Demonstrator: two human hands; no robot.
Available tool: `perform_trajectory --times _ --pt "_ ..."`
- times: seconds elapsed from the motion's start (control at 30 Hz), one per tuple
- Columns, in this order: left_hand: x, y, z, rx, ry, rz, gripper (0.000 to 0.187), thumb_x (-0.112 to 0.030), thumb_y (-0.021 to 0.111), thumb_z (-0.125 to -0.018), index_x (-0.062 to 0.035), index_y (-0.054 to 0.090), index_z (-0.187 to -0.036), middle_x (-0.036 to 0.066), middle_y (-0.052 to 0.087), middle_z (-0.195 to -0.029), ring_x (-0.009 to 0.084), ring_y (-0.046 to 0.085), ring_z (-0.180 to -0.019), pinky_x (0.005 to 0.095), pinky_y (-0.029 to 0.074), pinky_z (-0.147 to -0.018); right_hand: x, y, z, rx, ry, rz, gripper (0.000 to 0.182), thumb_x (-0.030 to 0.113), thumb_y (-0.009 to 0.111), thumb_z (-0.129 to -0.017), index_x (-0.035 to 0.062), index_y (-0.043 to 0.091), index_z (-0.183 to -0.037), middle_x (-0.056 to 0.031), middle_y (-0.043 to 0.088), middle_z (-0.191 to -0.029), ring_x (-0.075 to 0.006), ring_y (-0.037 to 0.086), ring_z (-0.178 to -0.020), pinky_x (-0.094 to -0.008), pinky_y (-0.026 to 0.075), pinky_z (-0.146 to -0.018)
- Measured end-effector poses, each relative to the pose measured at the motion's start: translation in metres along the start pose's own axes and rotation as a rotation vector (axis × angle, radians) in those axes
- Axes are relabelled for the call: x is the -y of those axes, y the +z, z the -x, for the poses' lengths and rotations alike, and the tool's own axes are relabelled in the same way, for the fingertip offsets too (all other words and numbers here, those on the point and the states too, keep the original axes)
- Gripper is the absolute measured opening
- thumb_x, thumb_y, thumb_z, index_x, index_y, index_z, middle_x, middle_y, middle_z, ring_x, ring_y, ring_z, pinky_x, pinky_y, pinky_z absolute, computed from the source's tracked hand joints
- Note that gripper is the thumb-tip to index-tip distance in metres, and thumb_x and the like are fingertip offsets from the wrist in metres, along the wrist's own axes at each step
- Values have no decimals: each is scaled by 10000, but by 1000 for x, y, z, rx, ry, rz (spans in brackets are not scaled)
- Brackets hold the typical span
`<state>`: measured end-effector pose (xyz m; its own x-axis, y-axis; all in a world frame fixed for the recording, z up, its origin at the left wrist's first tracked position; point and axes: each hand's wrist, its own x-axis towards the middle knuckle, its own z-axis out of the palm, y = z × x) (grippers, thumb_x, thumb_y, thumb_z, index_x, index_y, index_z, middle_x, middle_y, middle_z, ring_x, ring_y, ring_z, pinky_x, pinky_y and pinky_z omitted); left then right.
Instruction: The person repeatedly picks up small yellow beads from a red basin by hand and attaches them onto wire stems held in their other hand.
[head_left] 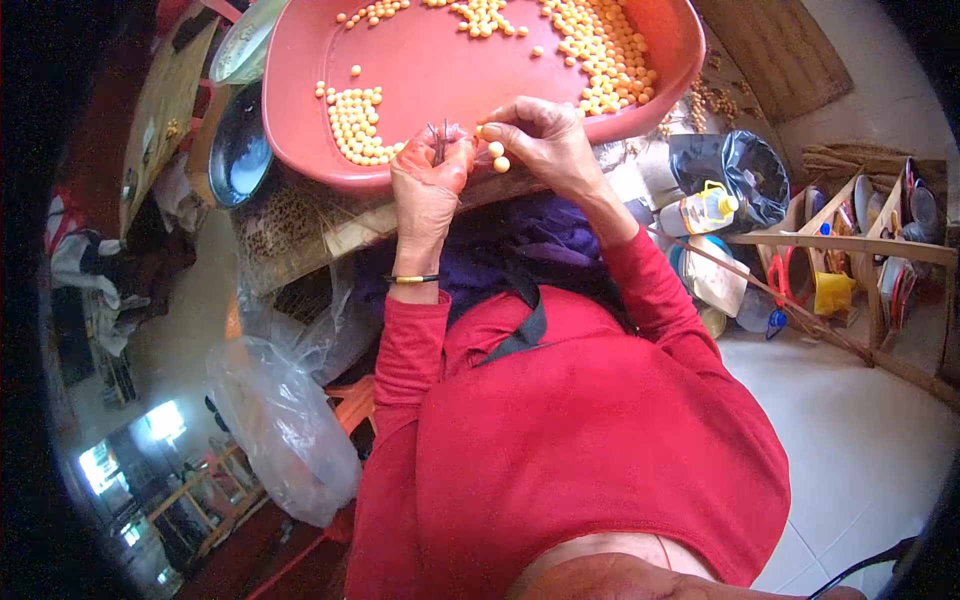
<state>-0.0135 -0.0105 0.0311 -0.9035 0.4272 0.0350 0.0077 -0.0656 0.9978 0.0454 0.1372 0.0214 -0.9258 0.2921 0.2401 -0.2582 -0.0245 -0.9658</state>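
A large red plastic tub stands in front of me, with many small yellow-orange balls in groups on its floor. Over the near rim, my left hand is closed around a few thin dark wire-like sticks that point up out of the fist. My right hand comes in from the right, its thumb and forefinger pinched on a small yellow-orange ball close to the left fingers. Two more balls hang just below that pinch. What fastens them is too small to see.
A dark basin stands left of the tub. To the right are a bin with a black bag, a bottle with a yellow cap and a wooden rack. A clear plastic bag hangs at the lower left.
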Motion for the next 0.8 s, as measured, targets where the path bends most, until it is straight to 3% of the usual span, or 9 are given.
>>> perform_trajectory --times 0.1,0.3,0.47,0.8 --pt "-4 -2 0 -5 -34 -109 88 -23 638 -817 -6 640 -903 47 660 -792 88 598 -672 165 463 -580 -5 -1 -2 32 -27 69 73 37 661 -839 0 670 -901 -18 641 -736 -54 537 -606 -164 439 -548" --pt "-10 -4 -1 18 -34 32 122 -57 664 -821 -15 631 -931 65 669 -829 76 593 -647 148 437 -524 -3 3 -5 29 25 -28 76 40 652 -840 -1 667 -902 -20 643 -747 -56 535 -621 -169 440 -561" --pt "-25 -16 1 140 -156 113 172 -97 690 -823 -24 619 -961 79 669 -838 59 570 -612 132 387 -462 -10 8 -4 -116 -139 69 67 35 650 -814 -5 671 -864 -19 635 -714 -67 514 -596 -185 417 -540" --pt "-16 -34 0 161 -161 5 205 -108 670 -853 -18 596 -1022 32 643 -778 29 501 -588 127 348 -473 -4 4 4 -62 -11 51 136 100 617 -873 -9 644 -951 -29 646 -800 -71 541 -691 -166 431 -619"
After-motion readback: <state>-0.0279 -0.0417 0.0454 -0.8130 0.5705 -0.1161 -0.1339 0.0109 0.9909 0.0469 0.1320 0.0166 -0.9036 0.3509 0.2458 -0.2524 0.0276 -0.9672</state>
